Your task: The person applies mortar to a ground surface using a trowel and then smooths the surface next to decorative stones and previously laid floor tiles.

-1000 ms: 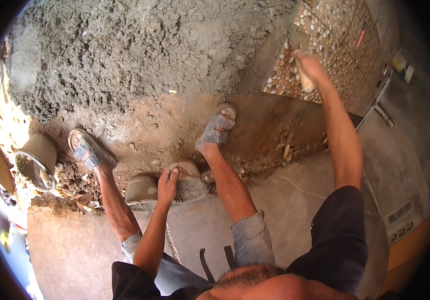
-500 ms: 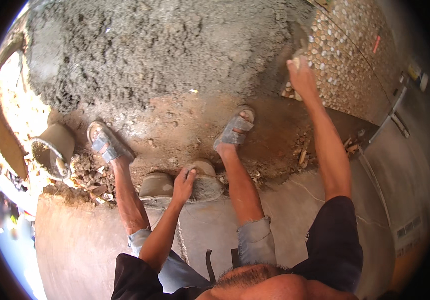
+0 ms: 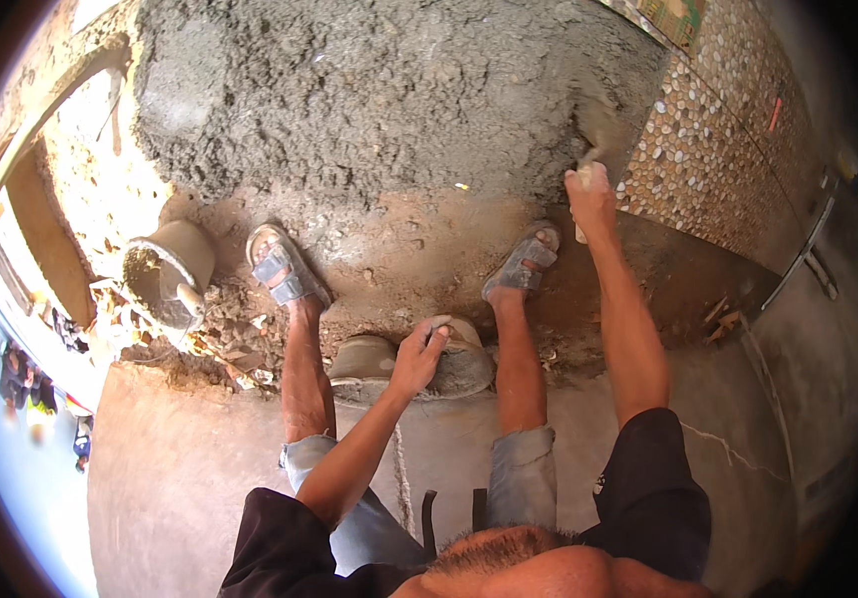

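Observation:
My right hand is closed around the handle of a trowel, whose blade is smeared by motion over the wet grey mortar. It works beside the edge of a pebble-patterned tile surface. Closer to me, my left hand has its fingers curled over two mortar-stained buckets, between the left bucket and the right bucket. Whether it grips a rim or some small thing is hidden. My sandalled feet stand apart on the dirt strip before the mortar.
A third bucket lies tilted at the left, among rubble and scraps. Smooth concrete floor spreads around my legs. A dark, smooth strip borders the tiles. Farther left, a curved bar and several distant people appear.
The whole view has shifted, so the scene sits farther right. My right hand has moved off the tile edge toward the left and nearer, over the mortar. My left hand stays at the buckets.

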`<state>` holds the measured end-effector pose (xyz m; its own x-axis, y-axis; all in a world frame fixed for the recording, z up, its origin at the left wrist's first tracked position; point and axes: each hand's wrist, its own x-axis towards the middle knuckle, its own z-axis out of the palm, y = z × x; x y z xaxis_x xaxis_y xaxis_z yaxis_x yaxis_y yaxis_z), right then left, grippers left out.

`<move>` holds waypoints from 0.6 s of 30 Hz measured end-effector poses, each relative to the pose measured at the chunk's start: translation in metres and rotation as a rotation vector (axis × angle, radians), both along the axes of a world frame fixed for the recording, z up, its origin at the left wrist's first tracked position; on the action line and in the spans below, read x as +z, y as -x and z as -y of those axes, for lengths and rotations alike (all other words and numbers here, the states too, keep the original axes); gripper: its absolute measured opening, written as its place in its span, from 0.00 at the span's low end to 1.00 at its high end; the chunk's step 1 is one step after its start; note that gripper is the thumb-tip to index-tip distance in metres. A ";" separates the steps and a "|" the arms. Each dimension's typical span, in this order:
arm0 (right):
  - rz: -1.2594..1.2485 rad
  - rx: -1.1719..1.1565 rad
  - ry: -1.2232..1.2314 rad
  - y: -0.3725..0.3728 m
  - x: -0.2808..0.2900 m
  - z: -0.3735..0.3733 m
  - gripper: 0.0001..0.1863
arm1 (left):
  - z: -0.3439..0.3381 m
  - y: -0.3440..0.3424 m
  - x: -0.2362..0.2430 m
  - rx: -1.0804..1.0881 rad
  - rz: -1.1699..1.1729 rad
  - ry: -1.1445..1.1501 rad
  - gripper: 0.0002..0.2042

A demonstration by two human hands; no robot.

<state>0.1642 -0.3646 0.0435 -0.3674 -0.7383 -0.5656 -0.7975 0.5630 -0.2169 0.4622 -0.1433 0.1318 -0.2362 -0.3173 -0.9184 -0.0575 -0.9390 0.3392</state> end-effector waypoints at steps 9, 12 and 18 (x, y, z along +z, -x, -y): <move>0.429 -0.724 0.007 -0.171 -0.026 -0.036 0.17 | 0.020 -0.036 0.032 -0.541 0.066 0.211 0.19; 0.240 -0.359 -0.025 -0.225 -0.031 -0.049 0.25 | 0.029 -0.038 0.039 -0.633 0.047 0.270 0.19; 0.257 -0.022 -0.214 -0.209 -0.004 -0.015 0.33 | 0.038 -0.052 0.034 -0.698 0.112 0.309 0.18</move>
